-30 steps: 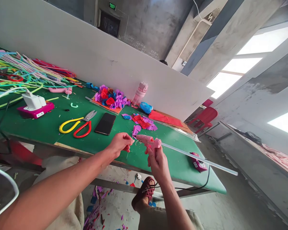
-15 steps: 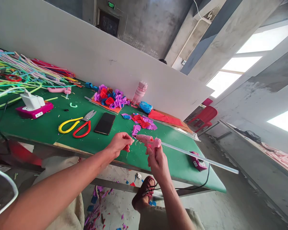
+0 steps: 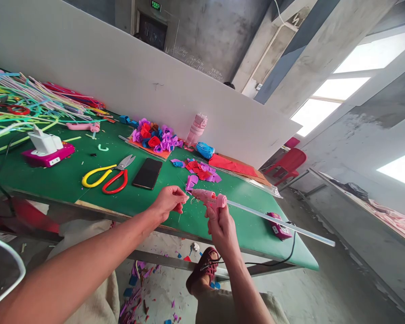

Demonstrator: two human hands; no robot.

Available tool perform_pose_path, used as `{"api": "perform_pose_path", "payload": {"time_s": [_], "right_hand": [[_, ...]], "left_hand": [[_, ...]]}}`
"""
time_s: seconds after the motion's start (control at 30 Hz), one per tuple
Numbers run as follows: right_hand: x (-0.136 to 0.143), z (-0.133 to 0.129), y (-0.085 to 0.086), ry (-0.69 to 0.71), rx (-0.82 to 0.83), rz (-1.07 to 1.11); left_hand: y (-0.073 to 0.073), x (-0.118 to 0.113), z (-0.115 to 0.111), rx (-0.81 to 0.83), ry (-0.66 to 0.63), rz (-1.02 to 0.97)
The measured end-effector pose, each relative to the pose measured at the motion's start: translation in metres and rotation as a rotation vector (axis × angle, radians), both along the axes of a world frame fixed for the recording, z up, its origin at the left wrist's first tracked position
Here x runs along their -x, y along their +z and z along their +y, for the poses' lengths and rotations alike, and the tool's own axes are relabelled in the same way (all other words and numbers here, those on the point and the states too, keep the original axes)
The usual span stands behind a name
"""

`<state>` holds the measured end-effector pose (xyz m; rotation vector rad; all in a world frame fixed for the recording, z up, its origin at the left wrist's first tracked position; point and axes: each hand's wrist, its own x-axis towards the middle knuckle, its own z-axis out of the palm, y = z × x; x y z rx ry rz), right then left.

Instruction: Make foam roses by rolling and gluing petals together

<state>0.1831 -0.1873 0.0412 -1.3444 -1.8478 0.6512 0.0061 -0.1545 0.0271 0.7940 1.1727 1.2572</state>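
Observation:
My right hand (image 3: 220,220) is wrapped round the handle of a pink hot glue gun (image 3: 207,198), with a long clear glue stick (image 3: 276,220) sticking out of its back. The nozzle points left, close to the fingertips of my left hand (image 3: 171,201). Those fingers pinch a thin wire (image 3: 179,218), whose ends show above and below the hand. Just beyond the nozzle lie purple paper petals (image 3: 191,182). Farther back is a loose group of red, purple and blue petals (image 3: 200,170).
Yellow-and-red scissors (image 3: 110,174) and a black phone (image 3: 147,173) lie left of my hands. Paper flowers (image 3: 155,137), a pink bottle (image 3: 197,129) and a blue packet (image 3: 205,150) stand along the partition. A purple power socket (image 3: 278,226) with a cable sits at the right; pipe cleaners (image 3: 50,96) heap far left.
Almost nothing differs. Both hands, the glue gun and the wire stay in nearly the same place; a red light seen on the gun earlier is no longer visible.

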Motion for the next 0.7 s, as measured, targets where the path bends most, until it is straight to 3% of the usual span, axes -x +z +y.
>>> {"api": "perform_pose_path", "payload": {"time_s": [0.23,0.47,0.57,0.7], "right_hand": [[-0.003,0.002,-0.005,-0.005,0.012,0.070],[-0.004,0.000,0.001,-0.037,0.101,0.312],[-0.023,0.009,-0.003,-0.058,0.256,0.504],[-0.068,0.033,-0.024,-0.072,0.446,0.637]], "left_hand": [[-0.002,0.001,0.001,0.004,-0.010,-0.016],[0.000,0.001,0.000,0.026,-0.023,-0.067],[0.001,0.002,0.000,0.023,-0.035,-0.102],[0.003,0.003,0.000,0.001,-0.051,-0.105]]}}
